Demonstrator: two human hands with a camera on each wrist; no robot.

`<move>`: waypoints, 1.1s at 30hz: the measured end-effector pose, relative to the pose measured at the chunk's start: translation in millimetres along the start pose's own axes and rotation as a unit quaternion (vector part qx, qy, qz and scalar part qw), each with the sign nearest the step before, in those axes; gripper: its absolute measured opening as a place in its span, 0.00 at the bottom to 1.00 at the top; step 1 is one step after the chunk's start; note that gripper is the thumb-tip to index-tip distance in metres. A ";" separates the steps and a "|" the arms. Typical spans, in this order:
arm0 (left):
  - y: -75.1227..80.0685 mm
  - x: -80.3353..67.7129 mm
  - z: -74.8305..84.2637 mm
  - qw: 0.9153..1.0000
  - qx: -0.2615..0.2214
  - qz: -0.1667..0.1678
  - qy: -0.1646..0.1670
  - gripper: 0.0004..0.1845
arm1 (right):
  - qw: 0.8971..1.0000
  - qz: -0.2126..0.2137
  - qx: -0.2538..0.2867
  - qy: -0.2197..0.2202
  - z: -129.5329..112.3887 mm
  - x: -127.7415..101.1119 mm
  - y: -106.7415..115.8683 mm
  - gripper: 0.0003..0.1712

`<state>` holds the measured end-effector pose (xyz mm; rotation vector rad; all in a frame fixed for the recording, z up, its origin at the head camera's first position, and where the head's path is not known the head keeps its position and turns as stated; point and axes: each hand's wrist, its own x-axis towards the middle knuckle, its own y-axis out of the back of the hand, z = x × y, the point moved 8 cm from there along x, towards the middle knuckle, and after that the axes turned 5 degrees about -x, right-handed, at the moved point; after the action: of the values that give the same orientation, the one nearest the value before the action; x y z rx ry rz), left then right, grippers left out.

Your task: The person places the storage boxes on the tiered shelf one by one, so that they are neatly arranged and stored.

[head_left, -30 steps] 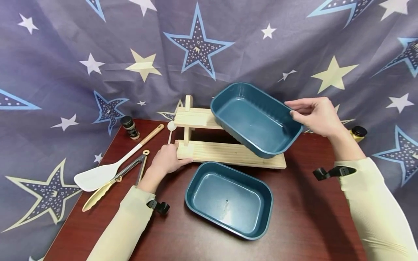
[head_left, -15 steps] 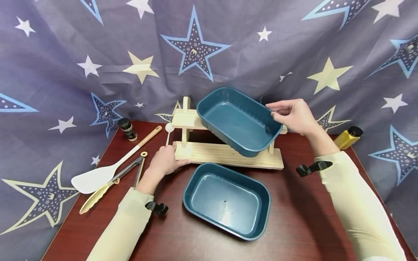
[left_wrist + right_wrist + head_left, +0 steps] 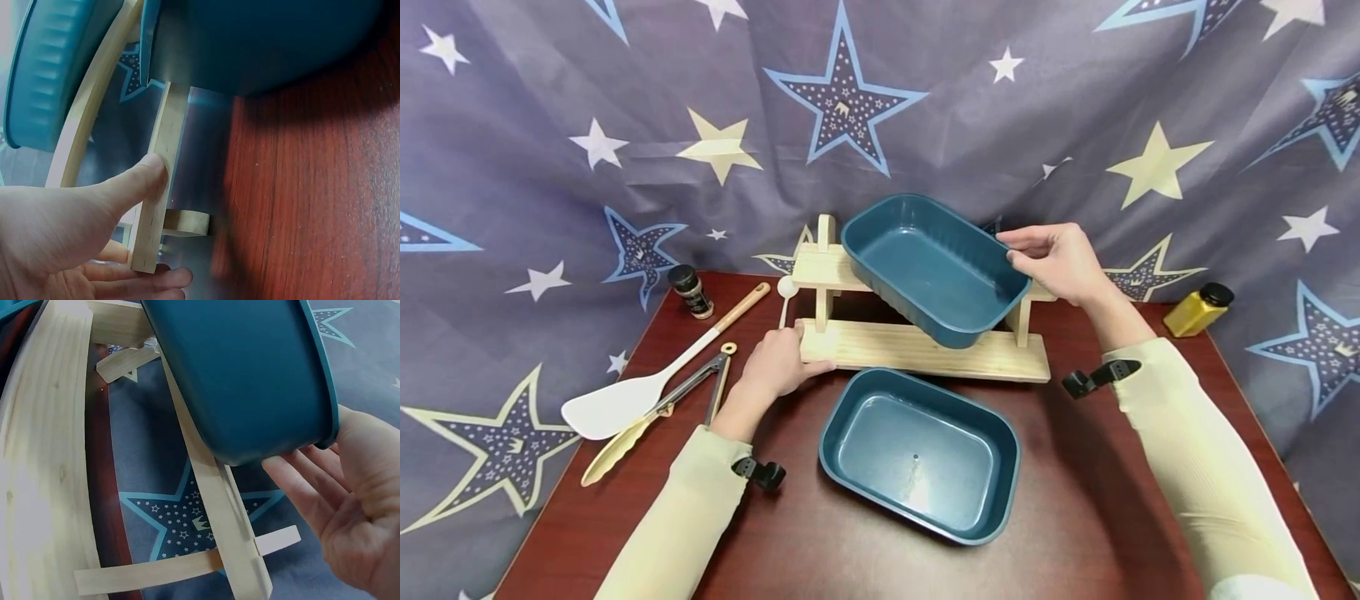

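Note:
My left hand (image 3: 777,364) grips the left end of the two-tier wooden rack's lower plank (image 3: 925,348), thumb on one face and fingers beneath, as the left wrist view shows. My right hand (image 3: 1063,260) pinches the right end of a dark teal rectangular bin (image 3: 936,271) by its rim. This bin overlaps the rack's upper shelf (image 3: 823,268), tilted with its near right corner low over the lower plank. In the right wrist view, the bin's underside (image 3: 244,381) lies against the upper plank (image 3: 219,512). A second teal bin (image 3: 917,462) sits on the table in front of the rack.
Left of the rack lie a white spatula (image 3: 625,404) with a wooden handle, tongs (image 3: 651,421) and a thin white-headed utensil (image 3: 787,288). A black-capped spice jar (image 3: 691,292) stands back left, a yellow bottle (image 3: 1198,311) back right. A star-patterned cloth (image 3: 925,50) hangs behind.
My right hand has brought the upper bin leftward across the rack's top shelf, uncovering the rack's right side. My left hand has stayed on the plank's end.

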<state>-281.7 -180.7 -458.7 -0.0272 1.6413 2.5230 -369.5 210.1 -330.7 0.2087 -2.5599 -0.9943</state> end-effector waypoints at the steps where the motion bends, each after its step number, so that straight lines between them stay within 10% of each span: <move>1: 0.6 -0.1 0.7 1.000 0.001 0.001 0.000 0.55 | 1.000 0.000 0.001 -0.002 -0.1 0.6 0.1 0.17; 21: 0.0 -1.3 2.7 1.000 -0.001 0.004 -0.006 0.56 | 0.994 0.061 -0.039 -0.085 -1.4 6.1 2.4 0.15; 33: 0.6 -3.5 1.5 1.000 -0.004 0.008 -0.003 0.55 | 0.991 0.077 -0.038 -0.107 -10.3 -28.3 13.9 0.24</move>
<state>-278.2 -179.9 -457.2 -0.0072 1.6357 2.5377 -339.4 221.7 -322.8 -0.1204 -2.6717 -1.1058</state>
